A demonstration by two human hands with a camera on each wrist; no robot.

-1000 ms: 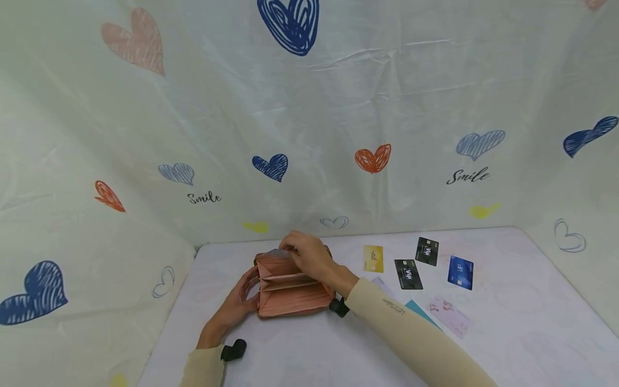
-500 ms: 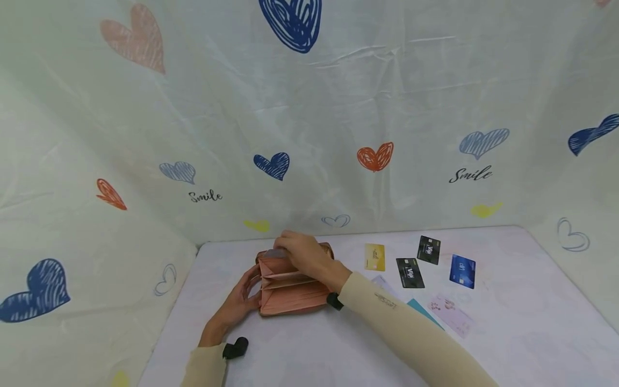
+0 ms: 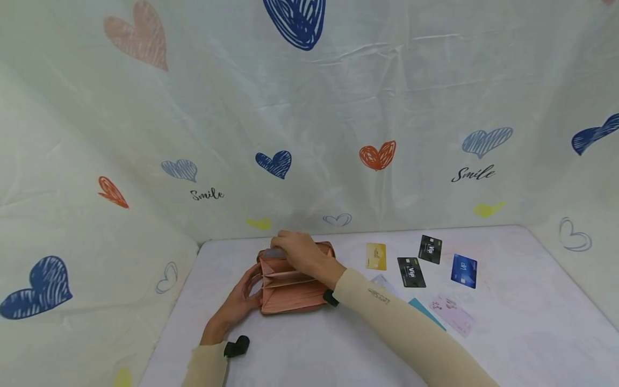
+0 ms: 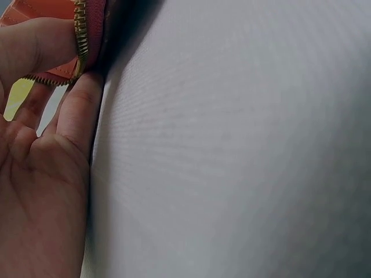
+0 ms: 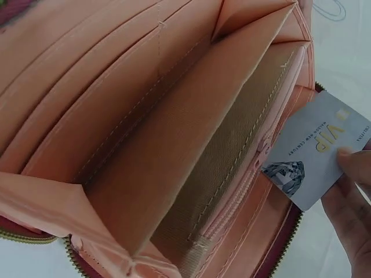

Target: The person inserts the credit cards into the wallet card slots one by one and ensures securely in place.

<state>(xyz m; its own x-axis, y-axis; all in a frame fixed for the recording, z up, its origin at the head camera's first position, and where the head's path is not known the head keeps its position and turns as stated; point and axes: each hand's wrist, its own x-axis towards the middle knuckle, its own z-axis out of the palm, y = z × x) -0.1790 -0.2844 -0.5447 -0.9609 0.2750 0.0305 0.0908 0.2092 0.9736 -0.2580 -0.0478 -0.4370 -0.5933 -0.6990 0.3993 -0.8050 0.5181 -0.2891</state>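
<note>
A pink zip-around wallet (image 3: 294, 305) stands spread open on the white table, its inner pockets facing up. My left hand (image 3: 238, 300) grips its left end, thumb and fingers either side of the brass zipper (image 4: 80, 35) in the left wrist view. My right hand (image 3: 306, 257) reaches over the wallet to its far side. There it pinches a silver VIP card (image 5: 316, 147) between thumb and fingers. The card's lower edge overlaps the far card slots, beyond the zipped middle pocket (image 5: 232, 191); most of its face shows above them.
Right of the wallet lie a gold card (image 3: 375, 256), two black VIP cards (image 3: 411, 272) and a blue card (image 3: 464, 271). Nearer, a floral pink card (image 3: 453, 314) and a teal card (image 3: 427, 313) lie beside the right sleeve, which partly covers the teal one. A heart-printed curtain (image 3: 319, 107) hangs behind.
My right hand has shifted a little left along the wallet's far edge, still pinching the silver card. The left hand keeps its grip on the wallet.
</note>
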